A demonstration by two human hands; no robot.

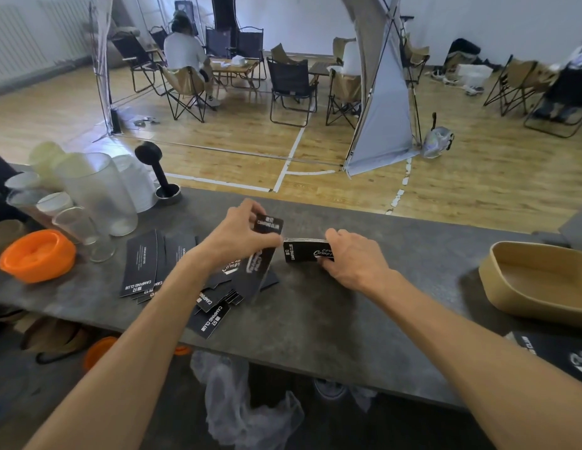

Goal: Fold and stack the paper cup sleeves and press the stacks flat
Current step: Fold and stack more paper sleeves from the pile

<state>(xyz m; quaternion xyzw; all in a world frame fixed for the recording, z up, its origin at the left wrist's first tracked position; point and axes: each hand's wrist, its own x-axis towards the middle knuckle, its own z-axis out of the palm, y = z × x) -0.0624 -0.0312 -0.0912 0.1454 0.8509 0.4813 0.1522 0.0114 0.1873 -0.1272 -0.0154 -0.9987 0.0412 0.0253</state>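
Observation:
Black paper cup sleeves printed "CAMPING CLUB" lie scattered on the dark grey counter [348,313]. My left hand [240,235] grips one black sleeve [262,261] upright, its lower edge among the loose sleeves [214,303]. A second spread of flat sleeves [146,264] lies to the left. My right hand [354,258] pinches a thick stack of folded sleeves [304,251] on its edge, just right of the held sleeve. More black sleeves [562,352] show at the right edge.
Clear plastic cups [88,203] and an orange bowl [37,254] stand at the counter's left. A black tamper [153,167] sits at the back left. A tan oval tray [539,280] rests at right. Folding chairs and a seated person are beyond the counter.

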